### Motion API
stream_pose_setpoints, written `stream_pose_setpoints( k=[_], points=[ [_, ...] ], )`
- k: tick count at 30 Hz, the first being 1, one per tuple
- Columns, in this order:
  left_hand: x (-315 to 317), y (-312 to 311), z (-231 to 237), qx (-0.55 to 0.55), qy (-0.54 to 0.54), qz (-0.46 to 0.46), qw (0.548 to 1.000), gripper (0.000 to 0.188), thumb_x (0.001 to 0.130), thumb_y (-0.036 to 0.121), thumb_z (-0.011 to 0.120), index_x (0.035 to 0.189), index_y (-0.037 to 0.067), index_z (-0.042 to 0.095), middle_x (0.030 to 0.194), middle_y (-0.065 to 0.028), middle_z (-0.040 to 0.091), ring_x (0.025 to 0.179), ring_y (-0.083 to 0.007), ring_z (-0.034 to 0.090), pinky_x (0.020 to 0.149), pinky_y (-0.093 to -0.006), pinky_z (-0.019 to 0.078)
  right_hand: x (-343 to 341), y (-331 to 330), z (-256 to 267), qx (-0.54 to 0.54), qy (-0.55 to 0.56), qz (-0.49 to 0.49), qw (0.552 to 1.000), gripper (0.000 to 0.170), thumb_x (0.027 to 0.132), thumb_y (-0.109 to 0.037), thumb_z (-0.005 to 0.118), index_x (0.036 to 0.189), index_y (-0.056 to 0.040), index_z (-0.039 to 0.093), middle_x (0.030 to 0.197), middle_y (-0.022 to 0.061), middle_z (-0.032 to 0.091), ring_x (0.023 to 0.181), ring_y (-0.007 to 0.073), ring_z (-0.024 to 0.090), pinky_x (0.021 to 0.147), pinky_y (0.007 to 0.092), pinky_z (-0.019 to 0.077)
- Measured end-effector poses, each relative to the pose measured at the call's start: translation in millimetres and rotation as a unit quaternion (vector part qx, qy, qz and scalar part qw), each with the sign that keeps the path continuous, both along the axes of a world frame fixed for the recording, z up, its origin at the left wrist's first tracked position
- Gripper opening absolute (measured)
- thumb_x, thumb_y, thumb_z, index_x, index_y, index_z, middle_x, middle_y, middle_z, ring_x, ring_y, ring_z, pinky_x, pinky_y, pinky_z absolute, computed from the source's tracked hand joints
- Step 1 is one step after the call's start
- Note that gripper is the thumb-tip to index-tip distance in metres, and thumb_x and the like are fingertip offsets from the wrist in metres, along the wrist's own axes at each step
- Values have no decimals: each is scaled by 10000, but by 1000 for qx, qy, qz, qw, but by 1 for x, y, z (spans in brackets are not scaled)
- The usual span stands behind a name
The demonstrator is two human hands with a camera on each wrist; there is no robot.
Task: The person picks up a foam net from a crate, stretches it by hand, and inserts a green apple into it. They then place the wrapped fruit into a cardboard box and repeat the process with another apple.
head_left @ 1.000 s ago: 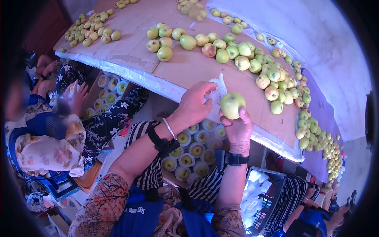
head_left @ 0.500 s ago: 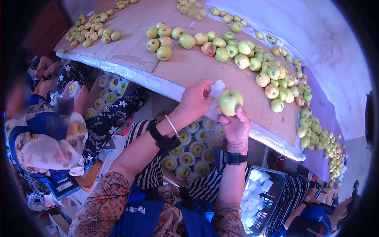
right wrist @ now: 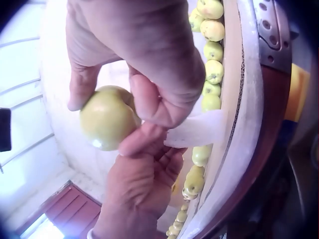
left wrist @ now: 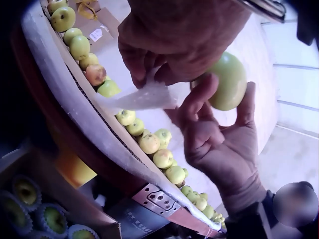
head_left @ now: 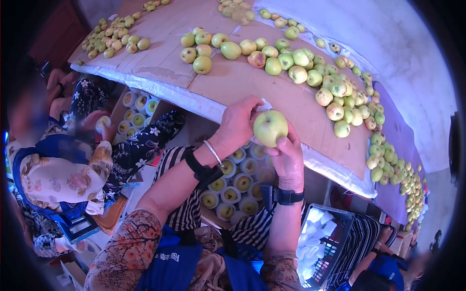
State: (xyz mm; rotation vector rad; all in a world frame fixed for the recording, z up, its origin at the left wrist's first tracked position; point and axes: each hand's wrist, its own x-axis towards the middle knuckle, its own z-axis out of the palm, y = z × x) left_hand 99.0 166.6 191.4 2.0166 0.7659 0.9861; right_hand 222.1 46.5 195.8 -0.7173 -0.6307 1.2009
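A green apple [head_left: 270,128] is gripped between thumb and fingers of my right hand [head_left: 290,157], above the table's near edge. Just left of it my left hand [head_left: 236,123] pinches a white foam net, largely hidden behind the apple in the head view. In the left wrist view the flattened net [left wrist: 144,97] hangs from my left hand [left wrist: 184,37], and my right hand [left wrist: 224,149] holds the apple [left wrist: 229,81] beside it. The right wrist view shows the net [right wrist: 197,130] where the fingers of both hands meet; the apple [right wrist: 109,118] is outside it.
Loose apples [head_left: 337,87] spread across the cardboard-covered table [head_left: 221,89]. Below the edge, a box holds netted apples [head_left: 230,195]. White foam nets [head_left: 313,233] fill a dark crate at right. Another person [head_left: 60,174] sits at left, with one more at lower right.
My right hand has moved the apple left, close against my left hand, so it now covers most of the net. The person at left has shifted the apple they hold.
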Motion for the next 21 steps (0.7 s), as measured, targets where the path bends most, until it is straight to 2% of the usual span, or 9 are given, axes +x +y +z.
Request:
stream_pose_setpoints(
  k=[1, 3, 4, 8, 12, 15, 17, 18, 21],
  points=[
    [2, 1, -3, -45, -25, -20, 998, 243, 865, 33, 669, 1101, 11, 620, 945, -107, 687, 789, -151, 664, 697, -285, 532, 4, 1, 1, -10, 19, 18, 1000, 642, 817, -274, 773, 1328, 8, 505, 1159, 103, 629, 863, 155, 653, 550, 168, 378],
    [6, 6, -9, -136, -75, -58, 986, 254, 874, 14, 659, 1124, 4, 619, 959, -79, 685, 807, -115, 645, 710, -263, 528, 14, 2, 1, -49, -5, -11, 999, 644, 830, -285, 766, 1338, -2, 490, 1166, 104, 625, 882, 197, 671, 540, 178, 380],
    [6, 7, -9, -144, -76, -66, 984, 242, 884, 15, 650, 1124, 2, 622, 950, -67, 683, 810, -103, 635, 712, -254, 523, 17, 2, 1, -68, -17, -26, 997, 645, 837, -291, 762, 1343, -7, 482, 1169, 105, 622, 891, 218, 680, 536, 184, 381],
    [3, 6, -4, -183, -47, -78, 979, 180, 916, 37, 629, 1091, -2, 642, 909, -31, 671, 801, -61, 599, 705, -227, 505, 17, -2, 4, -58, -14, -30, 998, 613, 842, -233, 754, 1347, -17, 482, 1163, 90, 624, 914, 200, 669, 536, 181, 373],
    [-1, 4, 3, -203, -21, -46, 978, 128, 935, 79, 627, 1032, 3, 662, 890, -8, 658, 780, -33, 573, 680, -216, 488, 11, -1, 6, -89, -90, -63, 990, 759, 738, -136, 829, 1374, 18, 445, 1196, 109, 603, 1008, 163, 614, 643, 227, 462],
    [-2, 2, 8, -193, -70, -39, 978, 116, 923, 75, 634, 1010, 4, 661, 866, -32, 666, 752, -63, 591, 665, -230, 487, 6, 3, 4, -115, -211, -91, 966, 820, 694, -123, 858, 1376, 33, 430, 1187, 122, 596, 1046, 187, 596, 779, 297, 516],
    [-1, 3, -2, -44, -49, -5, 998, 114, 913, 69, 637, 1001, 0, 658, 854, -64, 671, 730, -96, 604, 652, -244, 490, 2, 7, -5, -118, -289, -121, 942, 844, 673, -138, 873, 1368, 44, 430, 1172, 138, 598, 1048, 209, 597, 863, 343, 522],
    [-1, 2, -2, 32, -38, 12, 999, 113, 908, 66, 638, 996, -2, 656, 847, -80, 673, 719, -112, 611, 646, -251, 492, 1, 8, -7, -134, -308, -142, 931, 851, 669, -142, 877, 1367, 44, 428, 1172, 142, 596, 1052, 211, 596, 863, 345, 523],
    [-4, -3, 0, 30, 47, 17, 998, 115, 894, 60, 642, 987, -5, 653, 828, -104, 662, 675, -152, 618, 619, -275, 499, 0, 13, -7, -170, -358, -201, 896, 870, 656, -157, 889, 1364, 42, 424, 1174, 157, 594, 1061, 224, 599, 857, 353, 527]
  ],
)
